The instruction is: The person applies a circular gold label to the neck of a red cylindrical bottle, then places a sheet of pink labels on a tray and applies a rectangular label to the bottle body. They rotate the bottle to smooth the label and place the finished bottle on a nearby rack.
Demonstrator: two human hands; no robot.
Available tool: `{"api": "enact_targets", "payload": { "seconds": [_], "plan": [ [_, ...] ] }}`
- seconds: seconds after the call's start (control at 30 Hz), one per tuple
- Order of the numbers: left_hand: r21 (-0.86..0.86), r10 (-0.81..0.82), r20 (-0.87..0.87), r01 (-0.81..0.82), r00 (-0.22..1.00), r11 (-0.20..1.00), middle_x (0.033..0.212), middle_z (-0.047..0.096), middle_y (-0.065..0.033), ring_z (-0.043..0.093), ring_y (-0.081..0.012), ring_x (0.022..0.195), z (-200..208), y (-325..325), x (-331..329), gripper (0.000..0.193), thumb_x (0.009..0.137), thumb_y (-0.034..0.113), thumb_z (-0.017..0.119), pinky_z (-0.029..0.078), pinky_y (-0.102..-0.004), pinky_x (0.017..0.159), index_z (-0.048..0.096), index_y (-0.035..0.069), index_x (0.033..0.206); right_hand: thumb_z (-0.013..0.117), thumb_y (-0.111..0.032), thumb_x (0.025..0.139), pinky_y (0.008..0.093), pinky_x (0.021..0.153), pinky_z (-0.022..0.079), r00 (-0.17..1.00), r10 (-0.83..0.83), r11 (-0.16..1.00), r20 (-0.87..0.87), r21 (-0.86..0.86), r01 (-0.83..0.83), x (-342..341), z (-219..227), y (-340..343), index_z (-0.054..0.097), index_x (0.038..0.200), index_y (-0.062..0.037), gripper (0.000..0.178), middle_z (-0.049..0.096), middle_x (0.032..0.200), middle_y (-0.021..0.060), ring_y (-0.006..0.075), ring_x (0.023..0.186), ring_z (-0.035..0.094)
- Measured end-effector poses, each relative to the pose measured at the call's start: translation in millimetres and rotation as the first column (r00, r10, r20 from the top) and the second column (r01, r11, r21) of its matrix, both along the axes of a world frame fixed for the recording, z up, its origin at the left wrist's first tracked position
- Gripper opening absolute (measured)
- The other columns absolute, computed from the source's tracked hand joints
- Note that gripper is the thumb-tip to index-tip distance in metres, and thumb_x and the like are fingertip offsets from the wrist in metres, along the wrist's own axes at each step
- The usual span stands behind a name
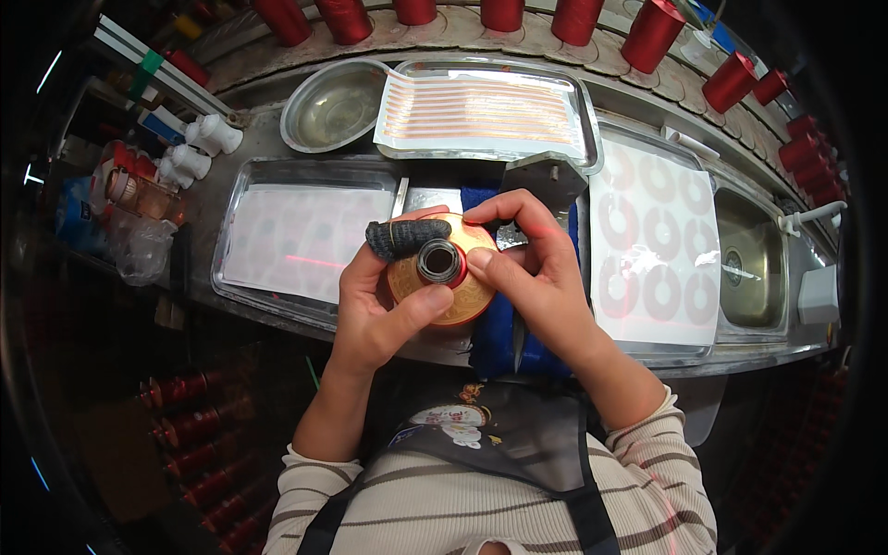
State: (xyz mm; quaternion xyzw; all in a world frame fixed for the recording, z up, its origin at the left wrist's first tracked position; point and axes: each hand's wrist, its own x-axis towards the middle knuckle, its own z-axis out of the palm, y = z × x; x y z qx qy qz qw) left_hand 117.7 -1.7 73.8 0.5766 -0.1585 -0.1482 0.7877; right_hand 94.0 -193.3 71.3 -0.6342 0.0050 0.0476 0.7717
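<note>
Currently both hands are gripping a flat copper-coloured coil disc (pixel 453 277) over the desk's near edge, above a blue cloth (pixel 495 324). Left hand (pixel 375 305) is pinching the disc's rim, thumb pressing below, a grey fabric cot covering one finger. Right hand (pixel 532 268) is pinching the dark central hub (pixel 438 261) with thumb and forefinger. Risk: disc is hanging partly past the edge; a loosening pinch would be dropping it or letting windings slip.

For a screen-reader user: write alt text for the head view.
Two bare hands, the left hand with a dark fabric cot on its forefinger and the right hand, hold a flat copper-coloured ring coil with a dark core over a metal workbench. Trays of sheets, a steel bowl and red spools surround it.
</note>
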Motion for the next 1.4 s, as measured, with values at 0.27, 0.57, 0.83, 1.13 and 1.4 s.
{"api": "enact_targets", "payload": {
  "seconds": [0.27,0.57,0.83,1.13,1.4],
  "plan": [
    [0.105,-0.013,-0.049,0.018,0.999,0.994,0.145,0.053,-0.0164,0.055,-0.0251,0.129,0.9,0.0,-0.7,0.065,0.080,0.015,0.074,0.044,-0.0412,0.110,0.053,0.001,0.139,0.058,-0.037,0.097,0.0312,0.063,0.052,0.823,-0.199,0.772,-0.532,0.433,0.466,15.6,-7.8,-50.4,0.065,0.114,-0.0036,0.038,0.062,0.073,0.0092,0.0192,0.064,0.063],
    [-0.028,-0.054,0.015,0.054,0.998,0.998,0.129,0.062,-0.0095,0.060,-0.0179,0.121,-8.7,5.2,-3.1,0.062,0.085,0.009,0.076,0.047,-0.0342,0.105,0.051,0.002,0.142,0.075,-0.002,0.085,0.0257,0.080,0.050,0.886,-0.176,0.829,0.429,-0.421,0.369,-27.8,21.1,-8.3,0.063,0.109,0.0001,0.027,0.065,0.098,0.0059,0.0125,0.089,0.062],
    [-0.011,-0.055,0.054,0.056,0.997,0.998,0.130,0.061,-0.0079,0.059,-0.0171,0.121,-12.1,5.2,1.6,0.058,0.084,0.009,0.076,0.047,-0.0331,0.105,0.055,0.004,0.138,0.077,-0.004,0.085,0.0244,0.081,0.050,0.845,-0.205,0.799,0.493,-0.414,0.436,-15.7,15.8,-16.3,0.063,0.108,0.0001,0.027,0.066,0.100,0.0064,0.0126,0.090,0.064],
    [0.044,-0.092,0.050,0.090,0.995,0.995,0.134,0.058,-0.0088,0.057,-0.0197,0.125,-12.1,12.9,16.2,0.069,0.080,0.015,0.084,0.045,-0.0336,0.106,0.053,0.004,0.140,0.076,0.000,0.086,0.0239,0.077,0.051,0.864,-0.286,0.706,0.414,-0.518,0.482,13.3,17.9,-21.4,0.063,0.107,-0.0008,0.025,0.066,0.096,0.0061,0.0104,0.086,0.062],
    [0.277,0.123,0.495,-0.291,0.860,0.916,0.137,0.054,-0.0175,0.054,-0.0352,0.128,-18.8,-1.4,1.5,0.080,0.065,0.013,0.089,0.044,-0.0428,0.108,0.053,0.007,0.136,0.070,0.010,0.054,0.0358,0.069,0.050,0.706,0.192,0.678,0.682,-0.612,0.407,-36.3,41.0,12.3,0.075,0.094,-0.0039,0.043,0.064,0.084,0.0099,0.0301,0.078,0.061]
  ]
}}
